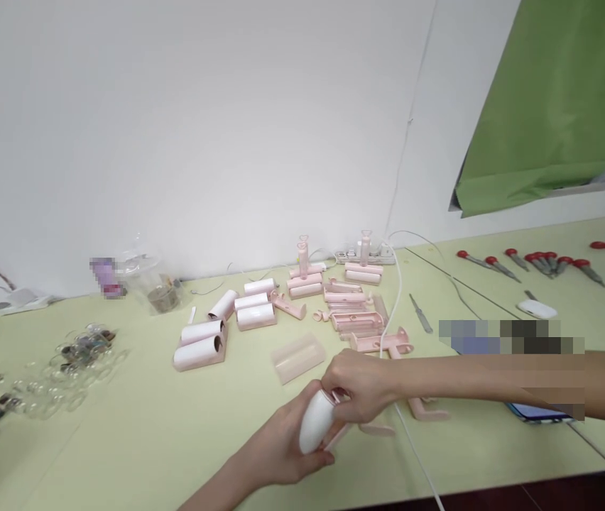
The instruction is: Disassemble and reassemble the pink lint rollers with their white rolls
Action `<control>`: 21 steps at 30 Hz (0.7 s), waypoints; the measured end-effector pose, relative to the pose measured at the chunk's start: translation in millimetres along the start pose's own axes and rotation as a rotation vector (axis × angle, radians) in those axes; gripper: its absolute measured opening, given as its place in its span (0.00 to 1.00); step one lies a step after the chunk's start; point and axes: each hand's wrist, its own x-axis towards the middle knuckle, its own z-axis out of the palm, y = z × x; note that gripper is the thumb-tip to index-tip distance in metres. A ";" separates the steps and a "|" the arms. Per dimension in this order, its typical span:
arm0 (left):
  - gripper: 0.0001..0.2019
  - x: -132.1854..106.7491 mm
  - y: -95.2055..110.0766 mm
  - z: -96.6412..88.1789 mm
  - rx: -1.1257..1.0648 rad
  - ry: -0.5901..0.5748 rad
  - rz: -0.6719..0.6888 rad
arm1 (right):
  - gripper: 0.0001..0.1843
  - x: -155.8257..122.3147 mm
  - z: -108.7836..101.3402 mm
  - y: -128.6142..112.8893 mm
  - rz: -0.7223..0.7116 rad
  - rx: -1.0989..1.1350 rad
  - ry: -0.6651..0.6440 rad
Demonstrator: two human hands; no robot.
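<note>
In the head view, my left hand [284, 443] is wrapped round a lint roller with a white roll [317, 422], which it holds tilted over the table. My right hand [363, 387] is closed over the upper end of the same roller, its fingertips tucked in there and partly hidden. A bit of pink plastic shows below the roll. Just beyond my hands lies a pale pink translucent cover [298, 358]. Several pink roller frames [358, 323] and handles lie behind my right hand, one of them a T-shaped frame [382, 342].
White rolls in pink cases [199, 353] stand at centre left. Red-handled tools [547, 262] lie at back right, near a grey blade-like tool [420, 314]. A white cable [399, 284] crosses the table. Clear round pieces [41, 390] and a plastic tub [156, 284] are left.
</note>
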 end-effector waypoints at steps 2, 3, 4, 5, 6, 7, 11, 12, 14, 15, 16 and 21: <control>0.37 -0.8 1.3 -4.2 0.046 0.014 -0.014 | 0.09 -2.9 -3.3 3.0 0.043 0.008 -0.020; 0.39 -1.5 1.0 -6.0 0.083 0.024 -0.052 | 0.12 -5.3 -6.1 5.1 0.067 0.007 -0.022; 0.40 -2.3 0.4 -7.3 0.114 0.035 -0.089 | 0.18 -8.4 -9.3 7.5 0.094 0.017 -0.020; 0.41 -3.1 -0.2 -8.0 0.128 0.045 -0.113 | 0.24 -12.0 -12.6 9.9 0.121 0.050 -0.024; 0.40 -3.8 -0.6 -8.1 0.119 0.059 -0.116 | 0.28 -15.9 -15.2 12.1 0.148 0.110 -0.031; 0.36 -4.0 -0.5 -7.7 0.095 0.085 -0.099 | 0.31 -19.9 -16.5 13.8 0.171 0.199 -0.036; 0.27 -0.4 5.4 -1.8 -0.023 0.259 -0.030 | 0.22 -29.8 -1.2 12.8 0.207 0.689 0.049; 0.27 1.6 7.2 -0.4 -0.044 0.292 -0.031 | 0.20 -29.8 6.9 10.8 0.197 0.803 0.114; 0.29 6.3 8.7 0.1 -0.084 0.321 -0.029 | 0.18 -27.2 23.1 6.6 0.171 0.997 0.286; 0.34 8.8 7.4 -1.4 -0.102 0.327 -0.023 | 0.17 -24.8 28.8 4.9 0.163 1.061 0.384; 0.40 11.3 4.4 -4.4 -0.113 0.337 -0.006 | 0.16 -22.1 32.0 4.0 0.161 1.097 0.478; 0.56 24.6 -36.8 -28.4 0.017 0.491 0.028 | 0.21 -4.5 11.1 14.8 0.202 0.849 0.783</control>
